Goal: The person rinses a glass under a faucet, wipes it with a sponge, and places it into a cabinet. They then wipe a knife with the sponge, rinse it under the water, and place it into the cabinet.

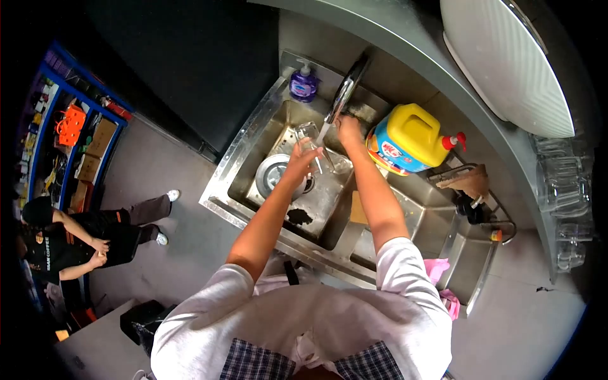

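My left hand holds a clear drinking glass over the steel sink, under a thin stream of water from the tap. My right hand is up at the tap handle, fingers closed on it. The glass is tilted and partly hidden by my fingers. A round drain cover lies in the basin below my left hand, with a dark scrap near the front wall.
A purple soap pump bottle stands on the sink's back corner. A large yellow detergent jug sits right of the tap. Clear glasses line the counter at right. A pink cloth hangs near a second basin. A person in black crouches by blue shelves at left.
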### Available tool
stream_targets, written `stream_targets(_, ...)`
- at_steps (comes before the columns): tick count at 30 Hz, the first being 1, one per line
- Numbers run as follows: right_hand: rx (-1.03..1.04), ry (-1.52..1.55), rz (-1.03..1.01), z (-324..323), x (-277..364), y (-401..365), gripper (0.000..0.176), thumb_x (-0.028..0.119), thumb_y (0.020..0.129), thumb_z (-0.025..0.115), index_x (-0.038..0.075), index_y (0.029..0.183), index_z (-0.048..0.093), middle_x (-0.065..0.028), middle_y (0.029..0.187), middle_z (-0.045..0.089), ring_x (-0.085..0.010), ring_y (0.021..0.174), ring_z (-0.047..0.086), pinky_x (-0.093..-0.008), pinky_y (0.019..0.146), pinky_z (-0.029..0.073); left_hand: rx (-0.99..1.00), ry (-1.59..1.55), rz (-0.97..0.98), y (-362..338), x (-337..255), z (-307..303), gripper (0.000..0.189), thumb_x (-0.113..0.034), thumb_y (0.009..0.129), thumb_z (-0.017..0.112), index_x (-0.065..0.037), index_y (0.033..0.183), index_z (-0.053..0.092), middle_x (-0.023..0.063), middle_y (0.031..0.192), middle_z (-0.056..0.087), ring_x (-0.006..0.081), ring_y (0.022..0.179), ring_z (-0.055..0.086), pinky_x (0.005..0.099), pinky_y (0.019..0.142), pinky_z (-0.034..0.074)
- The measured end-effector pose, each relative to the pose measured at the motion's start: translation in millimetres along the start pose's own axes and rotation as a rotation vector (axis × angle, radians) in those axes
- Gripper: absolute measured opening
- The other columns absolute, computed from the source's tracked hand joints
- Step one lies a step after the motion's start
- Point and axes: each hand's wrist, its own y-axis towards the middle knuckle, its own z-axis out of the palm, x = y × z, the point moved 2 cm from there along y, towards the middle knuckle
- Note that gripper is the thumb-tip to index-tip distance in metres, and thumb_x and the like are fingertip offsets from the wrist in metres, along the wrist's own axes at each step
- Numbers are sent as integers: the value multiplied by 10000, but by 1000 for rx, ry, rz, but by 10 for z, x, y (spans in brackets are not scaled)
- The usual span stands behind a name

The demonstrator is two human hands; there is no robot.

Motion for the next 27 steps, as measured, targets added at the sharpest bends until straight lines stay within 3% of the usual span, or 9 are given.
stream_targets(4,13,10,11,-44,34,-26,212,226,851,559,54,874,681,-221,852,642,-397,837,617,-470,771,492,-84,-3,18,96,245,-133,720,-192,728,759,-118,1296,323,8,1123,530,156,1018,517,364,776,425)
stream_targets(7,30,13,54,-179,159,-67,213,203,846,546,99,975,680,-234,881,622,-410,858,595,-468,798,482,-97,31,-76,-9,311,-127,683,-169,729,755,-125,1278,351,2,1176,506,163,1048,504,386,785,425)
stream_targets(10,67,29,59,-83,63,-24,215,196,842,541,93,962,687,-239,892,619,-408,866,596,-465,808,481,-121,121,18,-84,376,-249,604,-141,680,793,-134,1188,466,48,1191,481,183,1026,505,383,790,436)
stream_targets(12,58,48,60,-75,68,-6,216,201,837,550,91,959,689,-240,890,619,-413,866,594,-462,809,481,-221,379,241,-35,481,-377,616,-146,635,820,-121,1159,496,82,1167,483,211,1021,510,377,797,445)
stream_targets(14,57,40,78,-85,74,-27,216,205,837,552,92,959,690,-236,894,623,-412,866,596,-461,808,482,-417,776,620,-89,482,-399,651,-157,585,847,-98,1141,513,120,1133,488,243,1018,515,369,806,456)
stream_targets(18,53,0,95,-114,117,-30,214,206,834,555,83,947,690,-230,900,630,-404,865,603,-461,809,484,-229,923,684,-149,355,-329,830,-137,587,851,-95,1287,409,93,1138,497,232,1048,500,373,823,466)
stream_targets(21,101,-74,96,-92,102,-21,216,225,841,571,50,900,684,-219,926,644,-381,888,616,-448,808,490,-118,671,412,-171,292,-227,843,-128,591,848,-98,1298,391,71,1080,542,211,1004,521,368,848,456)
stream_targets(24,94,-106,127,-50,90,-24,217,219,832,571,41,886,683,-216,918,647,-373,883,620,-448,806,492,-105,743,406,-136,174,-120,815,-114,610,833,-90,1290,385,53,1041,570,183,953,545,342,832,464)
stream_targets(27,119,-46,107,-10,24,52,219,212,816,584,28,881,683,-230,903,645,-367,870,626,-438,782,499,17,661,586,-98,107,-47,735,-108,624,811,-78,1238,408,58,1017,574,185,961,556,326,811,474)
